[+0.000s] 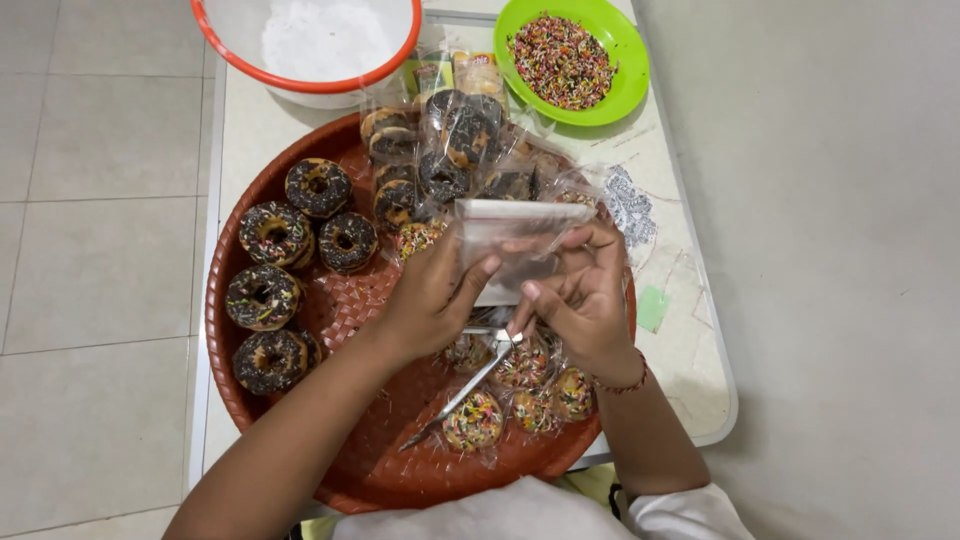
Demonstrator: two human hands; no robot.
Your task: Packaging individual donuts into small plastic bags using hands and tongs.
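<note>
My left hand (432, 296) and my right hand (585, 296) both pinch a small clear plastic bag (520, 237) above a round red woven tray (330, 310). Metal tongs (460, 392) lie on the tray just under my hands. Several bare chocolate-sprinkled donuts (272, 298) sit on the tray's left side. Bagged chocolate donuts (462, 150) are piled at its far side. Bagged donuts with coloured sprinkles (520, 395) lie at the near right, below my right wrist.
A green bowl of coloured sprinkles (565, 60) stands at the far right of the small white table (690, 360). A white basin with an orange rim (310, 45) stands at the far left. Tiled floor lies to the left, grey floor to the right.
</note>
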